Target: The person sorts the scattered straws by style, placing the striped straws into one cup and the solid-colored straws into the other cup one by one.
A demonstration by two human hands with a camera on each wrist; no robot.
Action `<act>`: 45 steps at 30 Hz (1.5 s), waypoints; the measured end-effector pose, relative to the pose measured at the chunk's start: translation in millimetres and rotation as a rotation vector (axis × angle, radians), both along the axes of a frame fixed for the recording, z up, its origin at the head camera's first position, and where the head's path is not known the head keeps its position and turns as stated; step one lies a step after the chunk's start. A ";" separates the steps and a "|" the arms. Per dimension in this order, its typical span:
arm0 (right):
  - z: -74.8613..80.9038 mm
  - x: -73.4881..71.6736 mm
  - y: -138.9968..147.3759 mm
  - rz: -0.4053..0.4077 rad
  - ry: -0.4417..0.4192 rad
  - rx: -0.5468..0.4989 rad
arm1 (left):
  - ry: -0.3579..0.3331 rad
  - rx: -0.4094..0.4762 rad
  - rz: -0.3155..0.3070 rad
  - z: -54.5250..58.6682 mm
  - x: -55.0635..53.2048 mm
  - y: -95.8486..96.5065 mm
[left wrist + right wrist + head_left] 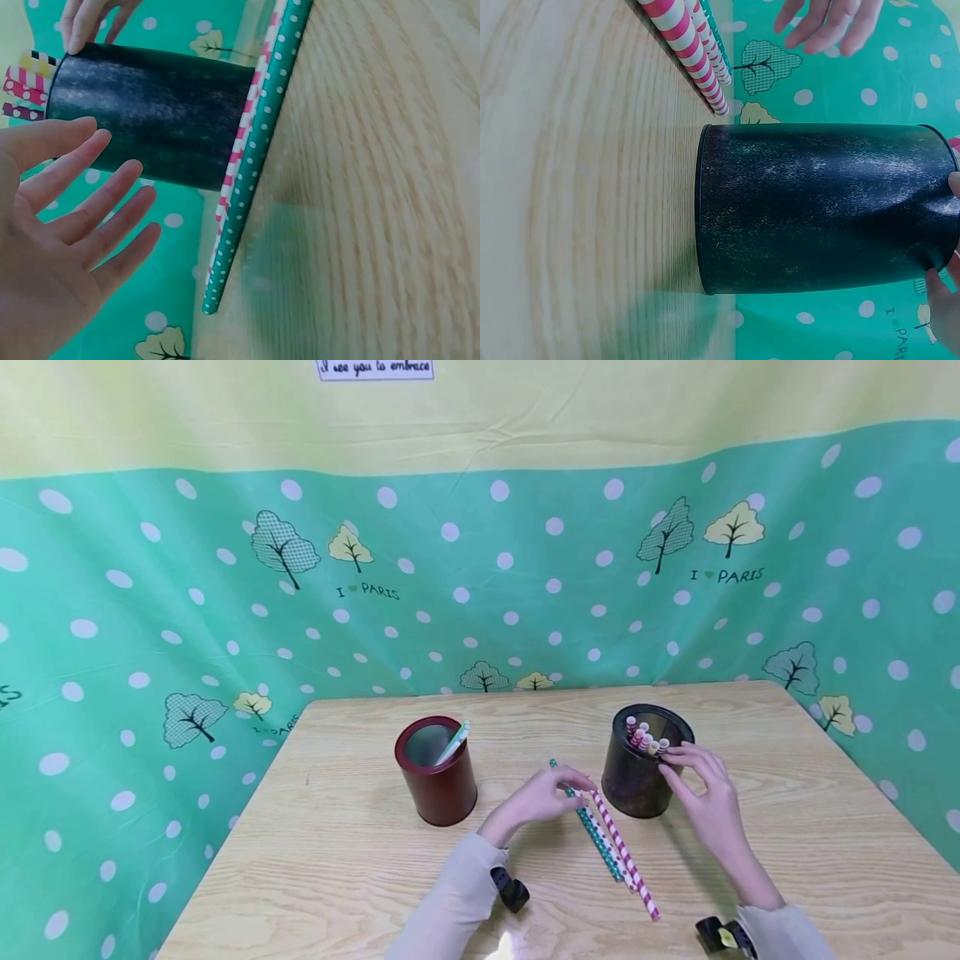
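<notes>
My right hand (703, 789) grips the rim of a black cylindrical pot (630, 777), thumb on the outer wall and fingers at the edge. Several patterned paper straws (642, 739) stand in that pot, their ends above its rim in the left wrist view. My left hand (542, 797) hovers over loose straws with fingers spread and nothing held, as the left wrist view shows. Those loose straws lie side by side on the table: a pink-and-white striped straw (628, 860), a white spotted straw (609, 842) and a green dotted straw (598, 843).
A dark red pot (441, 789) stands to the left on the wooden table (322, 827), with pale blue-green and white straws (453, 743) leaning inside it. Behind the table hangs a green and yellow printed cloth (427, 552).
</notes>
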State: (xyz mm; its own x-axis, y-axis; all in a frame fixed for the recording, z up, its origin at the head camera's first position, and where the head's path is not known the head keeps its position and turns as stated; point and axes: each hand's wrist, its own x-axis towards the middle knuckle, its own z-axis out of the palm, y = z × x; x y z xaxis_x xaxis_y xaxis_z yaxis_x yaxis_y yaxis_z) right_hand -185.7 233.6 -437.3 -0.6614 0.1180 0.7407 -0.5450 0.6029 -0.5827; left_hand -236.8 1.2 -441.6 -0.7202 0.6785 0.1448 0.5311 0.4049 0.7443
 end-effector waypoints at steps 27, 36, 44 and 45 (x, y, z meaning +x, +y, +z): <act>-0.3 0.9 -0.6 -0.018 -0.060 -0.023 | 0.087 -0.206 -0.071 -13.9 -4.5 2.3; 0.1 1.3 -1.4 -0.017 -0.033 -0.017 | 0.135 -0.253 -0.090 -18.0 -4.7 5.1; -0.3 0.6 -1.6 -0.017 -0.034 -0.024 | 0.134 -0.283 -0.082 -22.5 -5.4 6.3; -0.2 0.6 -1.6 -0.018 -0.035 -0.023 | 0.128 -0.288 -0.083 -22.5 -5.2 6.3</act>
State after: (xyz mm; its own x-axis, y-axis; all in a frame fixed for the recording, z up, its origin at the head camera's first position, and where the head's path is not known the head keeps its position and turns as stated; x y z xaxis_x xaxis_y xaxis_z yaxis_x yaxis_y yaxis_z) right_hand -185.1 232.0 -437.4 -0.6844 0.1472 0.7141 -0.5131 0.5985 -0.6152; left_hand -242.1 7.6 -464.1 -0.6494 0.7600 0.0241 0.6525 0.5407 0.5309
